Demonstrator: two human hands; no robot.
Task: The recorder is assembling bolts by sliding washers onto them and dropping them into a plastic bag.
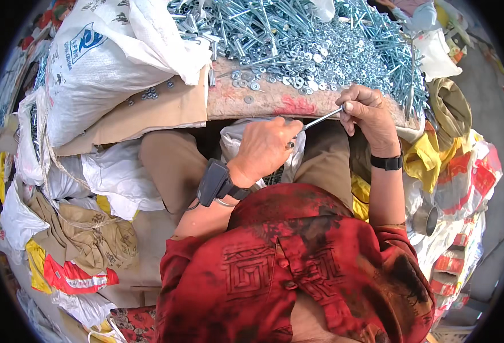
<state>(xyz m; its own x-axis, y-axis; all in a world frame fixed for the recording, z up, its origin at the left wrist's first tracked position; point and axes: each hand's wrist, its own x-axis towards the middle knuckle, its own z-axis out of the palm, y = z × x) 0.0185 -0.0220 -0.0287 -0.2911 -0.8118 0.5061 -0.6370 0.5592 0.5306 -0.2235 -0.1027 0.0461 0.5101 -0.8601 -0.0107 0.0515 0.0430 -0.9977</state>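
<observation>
A long, thin metal bolt [322, 118] spans the gap between my two hands, above my lap and just in front of the work surface's near edge. My right hand [372, 114] pinches its far right end between thumb and fingers. Curled round the other end is my left hand [261, 147], and a small metal piece shows at its fingers, too small to name. Beyond the hands, loose washers [315, 60] and nuts lie scattered on the stained, pinkish surface [229, 94]. Long bolts [275, 20] are heaped behind them.
At the left a full white sack [100, 68] rests on a sheet of cardboard [143, 117]. White plastic bags [123, 177] and brown cloth [97, 234] lie below it. On the right are yellow bags [426, 157], printed sacks and a metal cup [425, 220].
</observation>
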